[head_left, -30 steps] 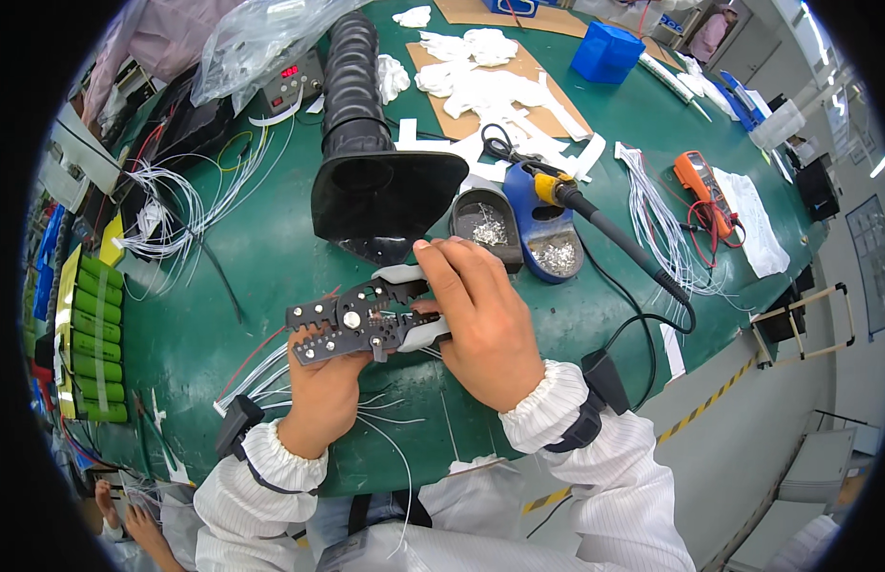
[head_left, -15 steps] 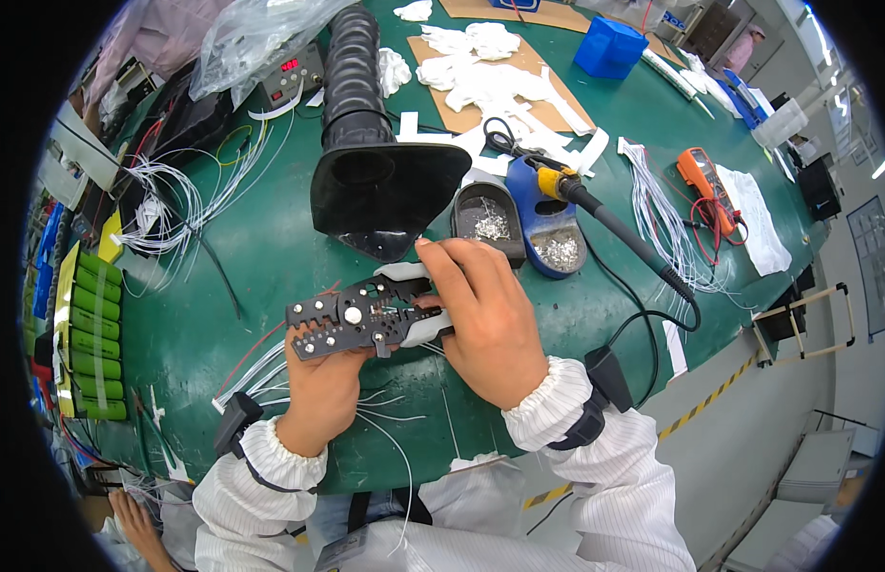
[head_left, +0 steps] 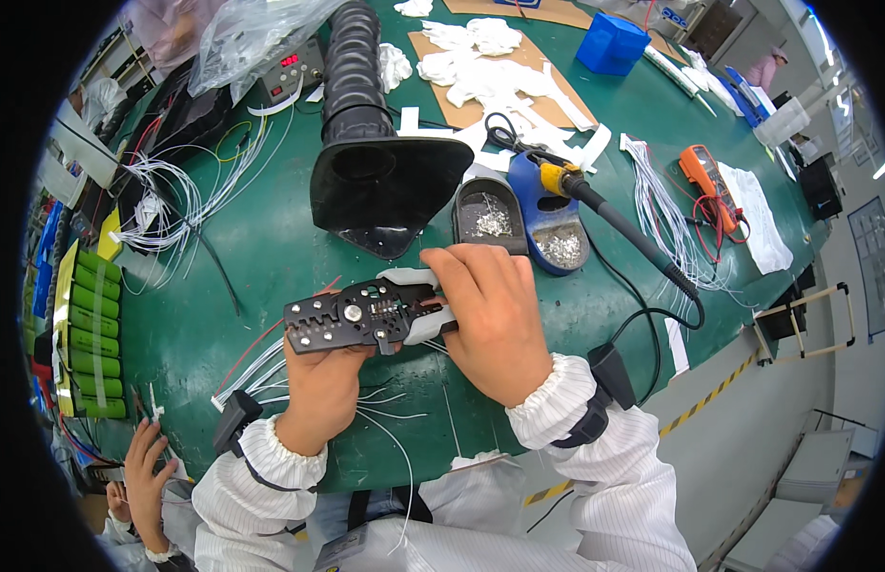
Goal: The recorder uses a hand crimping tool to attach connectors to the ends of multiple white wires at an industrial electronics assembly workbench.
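My right hand is closed round the grey grips of a black wire stripper, whose head points left over the table. Just below that head, my left hand is closed on a bundle of white wires; the stripper hides most of its fingers. The bundle runs from a small white connector on the left, with one red wire along it, and loose ends come out right of the hand. One long white wire hangs down toward my lap. Whether a wire lies in the stripper's jaws I cannot make out.
Ahead stands a black fume-extractor hood. A soldering iron rests in its blue stand beside a solder-scrap tray. Green battery cells stand left, an orange multimeter right. A co-worker's hand shows at lower left.
The stripper's jaws and grips have drawn closer together in my right hand. My left hand stays almost still. The co-worker's hand at lower left has risen toward the table edge.
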Motion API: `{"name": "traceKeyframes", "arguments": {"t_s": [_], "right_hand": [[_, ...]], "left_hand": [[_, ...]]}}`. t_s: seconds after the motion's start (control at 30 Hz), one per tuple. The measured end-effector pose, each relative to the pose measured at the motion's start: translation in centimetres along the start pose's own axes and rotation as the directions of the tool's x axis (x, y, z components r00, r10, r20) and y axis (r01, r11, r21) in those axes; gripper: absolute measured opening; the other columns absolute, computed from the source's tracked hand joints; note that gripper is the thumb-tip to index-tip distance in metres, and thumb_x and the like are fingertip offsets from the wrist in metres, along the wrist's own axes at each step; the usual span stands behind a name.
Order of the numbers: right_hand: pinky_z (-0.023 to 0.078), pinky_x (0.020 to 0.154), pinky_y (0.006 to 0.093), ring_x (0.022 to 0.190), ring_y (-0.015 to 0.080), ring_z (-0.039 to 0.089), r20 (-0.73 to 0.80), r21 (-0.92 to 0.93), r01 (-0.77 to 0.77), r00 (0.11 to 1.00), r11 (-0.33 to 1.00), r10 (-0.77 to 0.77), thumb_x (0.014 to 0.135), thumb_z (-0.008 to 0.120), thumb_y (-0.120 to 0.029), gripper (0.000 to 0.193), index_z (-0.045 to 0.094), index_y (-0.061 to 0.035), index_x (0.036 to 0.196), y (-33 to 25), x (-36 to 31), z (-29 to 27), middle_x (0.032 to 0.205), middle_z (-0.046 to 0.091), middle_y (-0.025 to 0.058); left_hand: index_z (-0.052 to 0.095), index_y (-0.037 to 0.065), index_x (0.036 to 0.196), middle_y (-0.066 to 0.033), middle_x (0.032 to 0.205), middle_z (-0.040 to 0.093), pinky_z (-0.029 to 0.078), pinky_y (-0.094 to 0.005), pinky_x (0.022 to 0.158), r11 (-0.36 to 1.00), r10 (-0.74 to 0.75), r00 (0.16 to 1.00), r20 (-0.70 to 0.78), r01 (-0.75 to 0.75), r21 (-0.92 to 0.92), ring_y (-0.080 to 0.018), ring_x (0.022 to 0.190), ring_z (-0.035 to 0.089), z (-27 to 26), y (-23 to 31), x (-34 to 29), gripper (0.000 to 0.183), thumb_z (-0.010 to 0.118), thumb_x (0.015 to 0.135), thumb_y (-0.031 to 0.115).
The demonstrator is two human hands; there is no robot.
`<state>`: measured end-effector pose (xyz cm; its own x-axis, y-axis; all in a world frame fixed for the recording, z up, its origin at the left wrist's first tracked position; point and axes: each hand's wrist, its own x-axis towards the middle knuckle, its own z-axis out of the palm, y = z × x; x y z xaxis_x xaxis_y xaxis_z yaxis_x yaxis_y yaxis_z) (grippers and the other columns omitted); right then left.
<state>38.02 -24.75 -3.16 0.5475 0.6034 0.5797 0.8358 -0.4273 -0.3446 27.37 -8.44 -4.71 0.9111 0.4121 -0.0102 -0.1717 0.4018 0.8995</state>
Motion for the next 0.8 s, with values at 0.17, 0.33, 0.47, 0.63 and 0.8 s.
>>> {"name": "traceKeyframes", "arguments": {"t_s": [0.17,0.33,0.47,0.63,0.8], "right_hand": [[0.046,0.081,0.042,0.098,0.0289,0.058,0.037,0.055,-0.011,0.999,0.998,0.009,0.065,0.076,-0.001,0.049,0.061,-0.0023,0.111,0.2,-0.1,0.1,0.101,0.057,0.0089],[0.051,0.076,0.0433,0.089,0.0325,0.062,0.093,0.206,-0.114,0.991,0.972,0.097,0.067,0.078,-0.005,0.041,0.059,-0.0024,0.104,-0.3,-0.5,0.2,0.096,0.06,0.0114],[0.052,0.074,0.046,0.085,0.037,0.065,0.205,0.27,-0.264,0.955,0.926,0.212,0.073,0.076,-0.006,0.035,0.058,-0.0013,0.103,-1.0,-0.6,0.1,0.091,0.063,0.0155],[0.052,0.072,0.0464,0.084,0.0399,0.066,0.351,0.357,-0.426,0.886,0.832,0.303,0.08,0.074,-0.007,0.03,0.057,0.0004,0.104,-1.8,-0.7,0.3,0.09,0.066,0.0184],[0.049,0.064,0.0409,0.068,0.0344,0.064,0.44,0.486,-0.57,0.815,0.663,0.378,0.089,0.072,-0.014,0.024,0.057,0.0026,0.099,-3.5,0.3,-0.5,0.079,0.065,0.019]], "left_hand": [[0.06,0.002,0.119,-0.0062,0.1,0.066,0.042,-0.026,0.063,0.988,0.095,0.98,0.175,-0.115,0.107,-0.011,0.073,0.053,-0.5,-0.2,0.1,0.019,0.059,0.102,0.012],[0.058,0.006,0.103,0.0006,0.077,0.054,0.03,-0.0248,0.056,0.988,0.005,0.99,0.138,-0.027,0.154,-0.0065,0.061,0.038,0.3,0.6,0.0,0.01,0.052,0.104,0.013],[0.046,0.009,0.084,0.0042,0.065,0.038,0.024,-0.0264,0.05,0.999,0.025,0.991,0.131,-0.03,0.037,-0.006,0.052,0.028,0.7,0.6,-0.1,0.02,0.049,0.103,0.015],[0.048,0.005,0.076,0.0031,0.063,0.04,0.025,-0.0274,0.05,0.998,0.064,0.994,0.092,-0.062,-0.026,-0.0064,0.054,0.029,0.9,0.4,-0.2,0.022,0.05,0.097,0.011],[0.045,0.005,0.074,0.0028,0.06,0.039,0.025,-0.0276,0.049,0.991,-0.002,0.998,0.063,0.011,-0.135,-0.0067,0.052,0.029,2.0,1.6,-0.3,0.023,0.05,0.095,0.009]]}}
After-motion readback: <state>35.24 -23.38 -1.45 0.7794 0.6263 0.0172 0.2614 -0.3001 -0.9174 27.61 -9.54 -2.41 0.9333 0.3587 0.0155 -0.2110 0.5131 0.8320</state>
